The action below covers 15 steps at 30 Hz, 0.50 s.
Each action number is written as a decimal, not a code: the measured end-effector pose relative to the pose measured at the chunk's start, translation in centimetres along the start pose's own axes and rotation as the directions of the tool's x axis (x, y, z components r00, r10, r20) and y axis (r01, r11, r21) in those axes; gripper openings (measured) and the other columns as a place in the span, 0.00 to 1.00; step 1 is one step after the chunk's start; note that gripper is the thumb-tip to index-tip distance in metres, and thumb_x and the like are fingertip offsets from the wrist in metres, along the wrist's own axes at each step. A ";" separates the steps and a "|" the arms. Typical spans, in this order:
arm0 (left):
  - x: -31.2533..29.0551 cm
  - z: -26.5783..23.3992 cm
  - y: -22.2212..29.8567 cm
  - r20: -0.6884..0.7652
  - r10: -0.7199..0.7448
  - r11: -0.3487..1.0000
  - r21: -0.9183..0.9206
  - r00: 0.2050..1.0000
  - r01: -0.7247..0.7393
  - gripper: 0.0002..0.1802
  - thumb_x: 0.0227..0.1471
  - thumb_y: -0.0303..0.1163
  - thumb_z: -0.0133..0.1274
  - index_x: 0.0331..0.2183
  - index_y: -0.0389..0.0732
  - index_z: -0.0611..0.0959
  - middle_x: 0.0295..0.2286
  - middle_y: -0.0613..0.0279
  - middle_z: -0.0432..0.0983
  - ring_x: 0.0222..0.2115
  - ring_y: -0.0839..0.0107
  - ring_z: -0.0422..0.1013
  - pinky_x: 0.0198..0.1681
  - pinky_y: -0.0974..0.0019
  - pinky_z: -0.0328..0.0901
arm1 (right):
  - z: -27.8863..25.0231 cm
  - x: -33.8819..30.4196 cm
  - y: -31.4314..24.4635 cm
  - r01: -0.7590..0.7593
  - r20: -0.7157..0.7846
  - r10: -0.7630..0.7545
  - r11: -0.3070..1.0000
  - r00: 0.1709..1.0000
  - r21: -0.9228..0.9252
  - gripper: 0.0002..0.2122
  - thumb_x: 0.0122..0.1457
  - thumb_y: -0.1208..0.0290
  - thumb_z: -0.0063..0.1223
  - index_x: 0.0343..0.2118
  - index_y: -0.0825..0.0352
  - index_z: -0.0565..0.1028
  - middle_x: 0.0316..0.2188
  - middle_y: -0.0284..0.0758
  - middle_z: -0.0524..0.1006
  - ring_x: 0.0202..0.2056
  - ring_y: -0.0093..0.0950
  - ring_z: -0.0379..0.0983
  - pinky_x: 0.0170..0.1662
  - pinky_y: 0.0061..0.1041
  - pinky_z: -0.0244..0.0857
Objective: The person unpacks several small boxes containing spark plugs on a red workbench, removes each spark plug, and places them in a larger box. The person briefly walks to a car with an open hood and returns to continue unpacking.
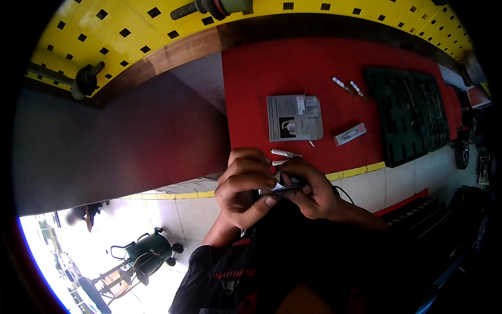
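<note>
left hand (241, 186) and right hand (312, 191) are gripping a small box (291, 180). white spark plug (282, 153) is lying just beyond, on red surface (248, 78), near grey carton (282, 110).

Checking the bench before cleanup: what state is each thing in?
Tool case: open
Large box: lying down
Pale small box: lying down; sealed or not, unclear
Far spark plugs: lying loose
Dark small box: held in both hands
</note>
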<state>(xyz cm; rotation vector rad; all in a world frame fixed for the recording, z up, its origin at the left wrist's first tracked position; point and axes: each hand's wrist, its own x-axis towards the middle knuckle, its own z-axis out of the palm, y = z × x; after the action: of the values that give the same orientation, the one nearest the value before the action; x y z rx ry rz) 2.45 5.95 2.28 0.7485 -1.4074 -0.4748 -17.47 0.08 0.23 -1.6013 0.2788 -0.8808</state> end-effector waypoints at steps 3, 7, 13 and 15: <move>-0.8 0.7 0.4 -0.113 -0.154 0.986 -0.077 0.982 0.146 0.22 0.49 0.27 0.69 0.45 0.36 0.78 0.37 0.50 0.79 0.43 0.55 0.73 0.46 0.53 0.70 | -0.1 0.5 0.8 0.107 -0.013 -0.109 0.991 0.994 -0.081 0.22 0.64 0.73 0.64 0.59 0.73 0.72 0.47 0.44 0.79 0.47 0.36 0.77 0.51 0.35 0.70; -1.0 1.6 0.2 -0.186 -0.177 0.965 -0.226 0.967 0.133 0.23 0.56 0.33 0.71 0.46 0.37 0.76 0.38 0.49 0.76 0.43 0.58 0.73 0.45 0.57 0.71 | -0.5 1.1 -0.2 0.076 0.033 -0.073 0.994 0.997 -0.078 0.23 0.63 0.74 0.65 0.59 0.73 0.73 0.48 0.45 0.79 0.47 0.38 0.77 0.53 0.37 0.70; -1.3 1.1 -0.1 -0.177 -0.083 0.997 -0.010 0.981 0.082 0.20 0.57 0.39 0.71 0.40 0.36 0.80 0.39 0.50 0.75 0.41 0.59 0.75 0.43 0.58 0.73 | -0.8 1.4 -0.5 0.111 0.061 -0.105 0.987 0.993 -0.114 0.24 0.62 0.75 0.66 0.60 0.72 0.73 0.50 0.46 0.80 0.49 0.40 0.79 0.63 0.41 0.67; -1.2 1.1 0.3 -0.175 -0.094 0.993 0.054 0.980 0.105 0.20 0.57 0.42 0.71 0.37 0.36 0.81 0.38 0.51 0.76 0.40 0.58 0.76 0.42 0.57 0.74 | -1.0 1.5 -0.5 0.128 0.067 -0.119 0.982 0.991 -0.141 0.24 0.62 0.76 0.66 0.60 0.72 0.73 0.50 0.45 0.80 0.49 0.40 0.79 0.64 0.42 0.67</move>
<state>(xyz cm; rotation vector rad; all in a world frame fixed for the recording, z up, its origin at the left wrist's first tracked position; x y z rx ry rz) 1.13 6.79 1.70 0.8932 -1.2320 -0.4340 -17.20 -1.47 1.25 -1.7919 0.2074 -0.9237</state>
